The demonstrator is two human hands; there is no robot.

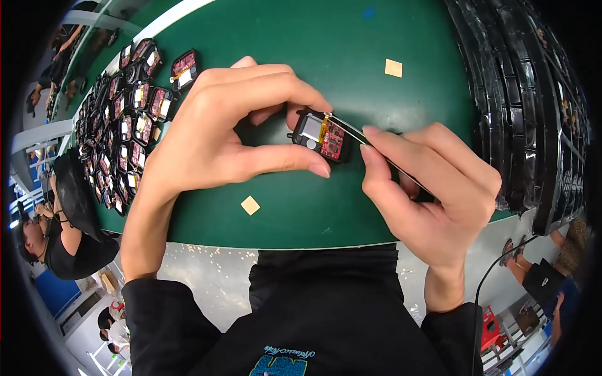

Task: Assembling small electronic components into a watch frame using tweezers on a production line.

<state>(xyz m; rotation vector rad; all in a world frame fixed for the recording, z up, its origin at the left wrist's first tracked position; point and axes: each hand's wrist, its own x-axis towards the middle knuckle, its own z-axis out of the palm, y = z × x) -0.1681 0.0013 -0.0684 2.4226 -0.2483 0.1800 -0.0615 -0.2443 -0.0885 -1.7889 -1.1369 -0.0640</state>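
Note:
Between the thumb and fingers of my left hand (229, 122) is a small black device housing (318, 136). Its inside faces up, showing a red circuit board, a silver-grey block, a round pale part and a yellow flex strip. My right hand (433, 182) pinches slim metal tweezers (348, 130) between thumb and forefinger. The tweezer tips meet the housing's upper edge near the end of the yellow strip, close to my left fingertip. Whether the tips grip anything is too small to tell.
Many similar open housings (125, 128) crowd the left of the green table (301, 50), and a single one (184, 70) lies apart. Two small tan squares (393, 68) lie on the tabletop. Stacked black trays (511, 100) line the right side. Other people (66, 235) are at the far left and right.

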